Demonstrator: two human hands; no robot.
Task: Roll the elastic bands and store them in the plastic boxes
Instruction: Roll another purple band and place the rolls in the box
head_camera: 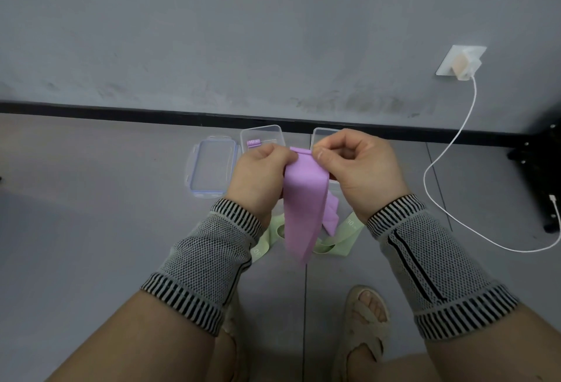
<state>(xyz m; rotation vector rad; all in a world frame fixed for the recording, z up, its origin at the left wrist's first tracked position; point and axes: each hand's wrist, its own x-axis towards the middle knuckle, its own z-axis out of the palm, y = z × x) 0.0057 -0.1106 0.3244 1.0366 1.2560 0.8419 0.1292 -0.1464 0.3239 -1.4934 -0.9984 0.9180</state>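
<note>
Pinching the top edge of the purple band (pixel 303 199) with both hands, left hand (pixel 261 175) and right hand (pixel 355 169), so rolling's just starting. Next probably needs tight, even turns downward, then into a plastic box (pixel 262 136) on the floor.

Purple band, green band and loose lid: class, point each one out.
purple band (pixel 303 199), head view, middle of the hanging strip.
green band (pixel 334 245), head view, flat stretch on the floor.
loose lid (pixel 212 166), head view, clear centre panel.
</note>
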